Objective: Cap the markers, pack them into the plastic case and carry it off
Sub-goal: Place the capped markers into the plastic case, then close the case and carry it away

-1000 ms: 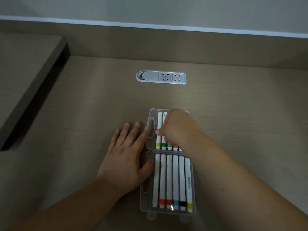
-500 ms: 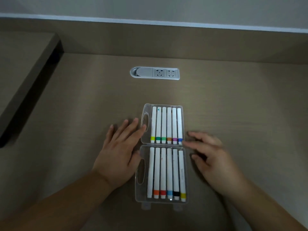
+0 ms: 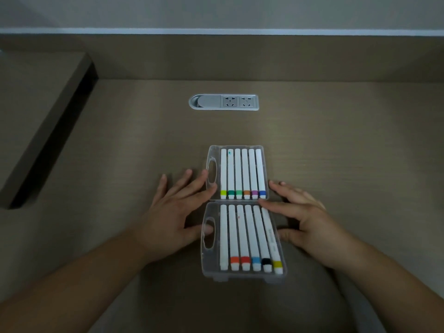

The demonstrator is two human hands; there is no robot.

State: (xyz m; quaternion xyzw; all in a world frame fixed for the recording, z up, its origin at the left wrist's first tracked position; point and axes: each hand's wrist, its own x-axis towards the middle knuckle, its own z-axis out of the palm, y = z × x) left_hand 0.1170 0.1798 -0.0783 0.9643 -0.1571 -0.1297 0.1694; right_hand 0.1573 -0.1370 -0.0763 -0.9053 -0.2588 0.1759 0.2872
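Item 1, left hand: I logged it lying flat on the table, fingers spread wide and holding nothing. Its index fingertip touched the left edge of the far half of the plastic case, beside the oval handle slot; its thumb tip reached the handle slot of the near half.

Item 2, right hand: I noted it open and empty, palm down, fingers loosely fanned. The index finger lay across the seam between the two halves at the case's right edge, its tip over the top of the rightmost near marker. The thumb rested against the near half's right wall.

Item 3, plastic case: clear, lying open and flat on the table between the two hands, hinge line running left to right, both halves facing up.

Item 4, far row of markers: six white barrels, side by side, bands reading from the left yellow-green, dark green, green, orange, purple, blue. All lay in the far half.

Item 5, near row of markers: six white barrels in the near half, fanned slightly; the leftmost showed no band I could see, then orange, red, light blue, black, yellow. All twelve appeared capped.

Item 6, socket panel: grey, set into the table well beyond the case, two outlets showing.

Item 7, raised ledge: at far left, same wood tone
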